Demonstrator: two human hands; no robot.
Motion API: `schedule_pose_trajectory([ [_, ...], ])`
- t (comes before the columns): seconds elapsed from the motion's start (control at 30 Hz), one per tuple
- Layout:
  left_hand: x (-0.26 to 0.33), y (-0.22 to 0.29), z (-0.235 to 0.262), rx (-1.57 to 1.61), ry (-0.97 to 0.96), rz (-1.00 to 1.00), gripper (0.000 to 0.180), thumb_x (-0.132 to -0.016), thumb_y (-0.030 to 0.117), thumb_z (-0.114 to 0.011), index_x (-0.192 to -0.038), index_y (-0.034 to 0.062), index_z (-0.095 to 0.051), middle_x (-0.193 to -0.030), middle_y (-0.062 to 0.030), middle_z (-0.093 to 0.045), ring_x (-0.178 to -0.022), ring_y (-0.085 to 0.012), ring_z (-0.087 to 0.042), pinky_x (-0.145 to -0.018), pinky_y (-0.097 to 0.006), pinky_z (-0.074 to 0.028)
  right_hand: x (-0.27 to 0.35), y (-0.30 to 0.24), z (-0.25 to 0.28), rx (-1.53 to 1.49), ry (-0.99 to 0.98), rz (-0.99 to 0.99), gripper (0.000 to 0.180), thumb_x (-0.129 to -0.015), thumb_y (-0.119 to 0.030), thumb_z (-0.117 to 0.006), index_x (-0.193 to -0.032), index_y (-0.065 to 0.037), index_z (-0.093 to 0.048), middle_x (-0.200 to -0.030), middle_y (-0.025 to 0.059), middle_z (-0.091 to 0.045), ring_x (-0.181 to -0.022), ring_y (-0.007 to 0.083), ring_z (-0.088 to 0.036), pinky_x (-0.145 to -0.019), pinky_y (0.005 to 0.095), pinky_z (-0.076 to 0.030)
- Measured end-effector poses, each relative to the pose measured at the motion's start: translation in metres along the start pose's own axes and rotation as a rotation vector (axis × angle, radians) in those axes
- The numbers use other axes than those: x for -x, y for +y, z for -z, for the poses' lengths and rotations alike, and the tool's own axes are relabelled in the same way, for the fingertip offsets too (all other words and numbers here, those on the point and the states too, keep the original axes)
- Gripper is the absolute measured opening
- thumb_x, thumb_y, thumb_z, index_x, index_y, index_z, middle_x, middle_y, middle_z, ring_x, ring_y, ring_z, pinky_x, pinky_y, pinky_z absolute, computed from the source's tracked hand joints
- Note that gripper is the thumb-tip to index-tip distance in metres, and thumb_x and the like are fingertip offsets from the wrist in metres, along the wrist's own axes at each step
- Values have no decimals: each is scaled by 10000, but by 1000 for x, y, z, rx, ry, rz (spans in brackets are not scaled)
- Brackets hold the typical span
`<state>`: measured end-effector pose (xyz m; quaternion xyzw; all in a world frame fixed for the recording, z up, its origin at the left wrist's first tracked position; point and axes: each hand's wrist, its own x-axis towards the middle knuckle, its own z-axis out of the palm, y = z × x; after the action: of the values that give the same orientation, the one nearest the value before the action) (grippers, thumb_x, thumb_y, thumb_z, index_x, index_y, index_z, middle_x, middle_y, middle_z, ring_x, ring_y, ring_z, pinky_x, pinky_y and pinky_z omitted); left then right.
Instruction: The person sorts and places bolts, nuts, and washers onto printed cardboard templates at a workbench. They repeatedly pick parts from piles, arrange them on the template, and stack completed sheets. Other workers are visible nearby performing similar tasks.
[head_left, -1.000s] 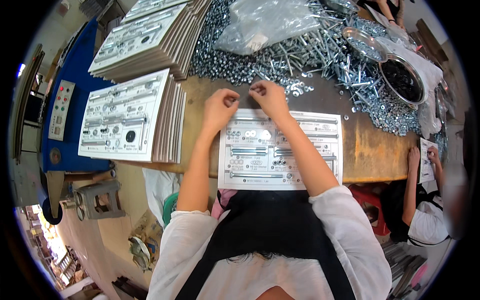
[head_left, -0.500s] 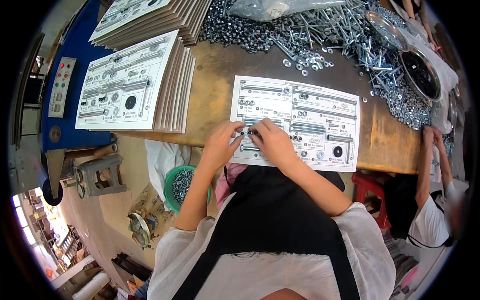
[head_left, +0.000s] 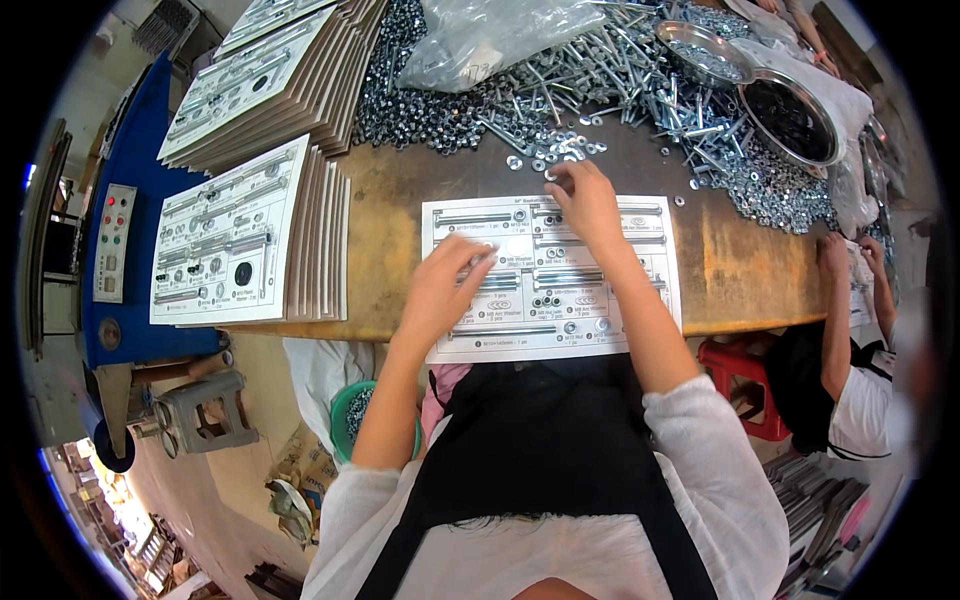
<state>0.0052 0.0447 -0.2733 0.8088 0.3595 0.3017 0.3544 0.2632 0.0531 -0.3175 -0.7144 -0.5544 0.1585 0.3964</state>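
A white hardware card (head_left: 515, 245) lies on the table in front of me, marked with rows of bolts, nuts and washers; I cannot tell which are printed and which are real pieces. Over its left half is my left hand (head_left: 440, 285), thumb and forefinger close together at something too small to make out. My right hand (head_left: 588, 205) reaches past the card's far edge. Its thumb and forefinger close on a small washer (head_left: 550, 176), beside several loose flat washers (head_left: 566, 150). Small dark nuts (head_left: 546, 301) sit on the card between the hands, nearer me.
Stacks of similar cards (head_left: 225, 235) stand at the left. Along the far side spread piles of nuts (head_left: 400, 110) and bolts (head_left: 590, 75), with a plastic bag (head_left: 490, 45) and a metal bowl of black parts (head_left: 790, 115). Another person's hands (head_left: 850, 255) work at the right.
My right hand has left the middle of the card and reached away to the loose washers. My left hand has drawn slightly apart from it, staying over the card. The whole view has shifted.
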Motion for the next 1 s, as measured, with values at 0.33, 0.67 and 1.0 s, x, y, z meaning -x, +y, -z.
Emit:
schedule_pose_trajectory([
  [0.33, -147, -68, -86, -376, 78, 106, 211, -834, 151, -730, -1019, 58, -689, -1039, -142, -621, -950, -344, -632, -830, -433, -516, -37, 19, -23, 216, -12, 62, 254, -759, -223, -804, -945, -89, -694, -990, 100, -650, -934, 308, -656, -768, 419, -540],
  [0.67, -137, -71, -70, -50, 98, 238, 148, -820, 92, -720, -942, 16, -688, -928, -126, -623, -807, -246, -648, -739, -357, -529, -47, 12, 0, -156, -77, -176, 268, -849, -320, -727, -904, -65, -789, -723, 99, -724, -664, 249, -686, -661, 347, -530],
  [1.0, -127, -20, -70, 85, 18, -71, 199, -839, 85, -742, -1033, 53, -717, -918, -71, -626, -755, -202, -632, -685, -320, -514, -28, 26, 8, -399, -196, -358, 286, -865, -310, -763, -876, -26, -787, -677, 39, -703, -617, 96, -640, -602, 257, -499],
])
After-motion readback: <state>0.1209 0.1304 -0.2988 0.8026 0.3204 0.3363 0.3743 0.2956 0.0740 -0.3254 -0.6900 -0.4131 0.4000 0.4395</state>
